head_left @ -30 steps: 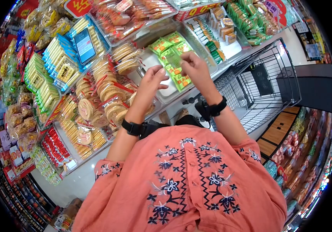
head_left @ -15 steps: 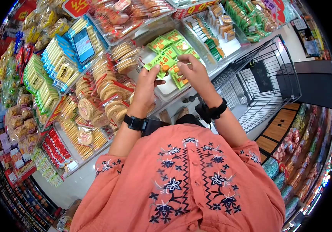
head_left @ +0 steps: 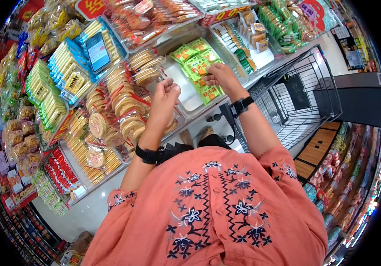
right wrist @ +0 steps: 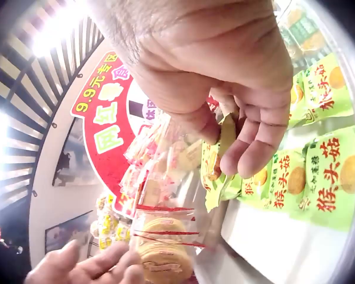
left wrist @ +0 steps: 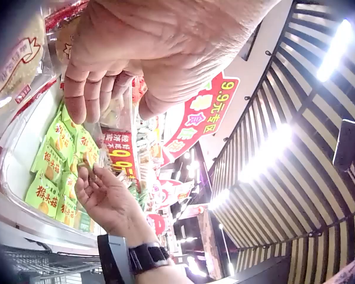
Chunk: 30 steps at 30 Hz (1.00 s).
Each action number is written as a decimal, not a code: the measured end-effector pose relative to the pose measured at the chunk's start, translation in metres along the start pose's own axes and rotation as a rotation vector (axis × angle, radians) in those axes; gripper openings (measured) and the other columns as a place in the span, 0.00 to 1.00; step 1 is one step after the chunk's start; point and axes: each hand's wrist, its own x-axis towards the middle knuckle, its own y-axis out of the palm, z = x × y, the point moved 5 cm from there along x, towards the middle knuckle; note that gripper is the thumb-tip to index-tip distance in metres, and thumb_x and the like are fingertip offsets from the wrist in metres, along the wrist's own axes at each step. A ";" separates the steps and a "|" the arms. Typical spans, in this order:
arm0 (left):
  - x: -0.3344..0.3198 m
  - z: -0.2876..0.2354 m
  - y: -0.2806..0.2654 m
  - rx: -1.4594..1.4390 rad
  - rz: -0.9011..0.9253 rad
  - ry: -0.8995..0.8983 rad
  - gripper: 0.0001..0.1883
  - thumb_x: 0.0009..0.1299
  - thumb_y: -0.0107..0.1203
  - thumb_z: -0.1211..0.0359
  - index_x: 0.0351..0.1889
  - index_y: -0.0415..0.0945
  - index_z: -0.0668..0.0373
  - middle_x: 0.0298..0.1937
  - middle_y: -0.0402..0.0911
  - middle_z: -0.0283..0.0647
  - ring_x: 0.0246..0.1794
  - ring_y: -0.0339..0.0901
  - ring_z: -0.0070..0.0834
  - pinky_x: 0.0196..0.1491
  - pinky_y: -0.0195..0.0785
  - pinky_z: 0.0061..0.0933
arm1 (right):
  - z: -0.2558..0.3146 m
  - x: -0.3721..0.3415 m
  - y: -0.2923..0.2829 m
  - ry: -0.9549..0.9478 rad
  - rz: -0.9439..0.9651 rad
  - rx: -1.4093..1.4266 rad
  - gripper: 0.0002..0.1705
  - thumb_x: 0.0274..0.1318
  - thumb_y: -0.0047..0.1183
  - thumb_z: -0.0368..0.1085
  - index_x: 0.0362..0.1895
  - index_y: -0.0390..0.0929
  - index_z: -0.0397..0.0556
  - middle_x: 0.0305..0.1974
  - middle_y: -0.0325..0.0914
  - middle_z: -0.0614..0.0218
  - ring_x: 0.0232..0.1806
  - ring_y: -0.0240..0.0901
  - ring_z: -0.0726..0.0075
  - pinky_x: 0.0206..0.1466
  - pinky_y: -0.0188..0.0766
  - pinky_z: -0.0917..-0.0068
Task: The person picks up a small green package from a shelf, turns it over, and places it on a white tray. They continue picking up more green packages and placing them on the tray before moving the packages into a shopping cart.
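Note:
Bright green snack packets (head_left: 195,66) printed with orange lettering lie in rows in a white tray (head_left: 188,106) in the head view. My right hand (head_left: 223,80) is over the right side of these rows. In the right wrist view, its thumb and fingers pinch the edge of one green packet (right wrist: 216,168), partly hidden behind the fingers. My left hand (head_left: 166,95) hovers at the tray's left side, holding nothing. Its fingers are loosely bent in the left wrist view, above the packets (left wrist: 53,163).
Stacked round wrapped biscuits (head_left: 126,104) border the tray on the left. A phone (head_left: 97,52) lies on blue-and-yellow packs. Another tray of wrapped snacks (head_left: 239,44) adjoins on the right. A wire shopping cart (head_left: 288,102) stands at the right.
Half a second ago both hands were at a green packet over the tray's front. Now my left hand has let go and drawn back left; the packets lie flatter in their rows.

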 end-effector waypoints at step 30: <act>-0.042 0.010 -0.018 0.082 0.113 -0.051 0.24 0.75 0.54 0.61 0.63 0.66 0.68 0.48 0.77 0.41 0.45 0.77 0.24 0.44 0.73 0.25 | -0.014 0.047 0.007 -0.062 -0.171 -0.433 0.23 0.60 0.55 0.36 0.55 0.65 0.36 0.32 0.81 0.55 0.25 0.81 0.65 0.23 0.77 0.70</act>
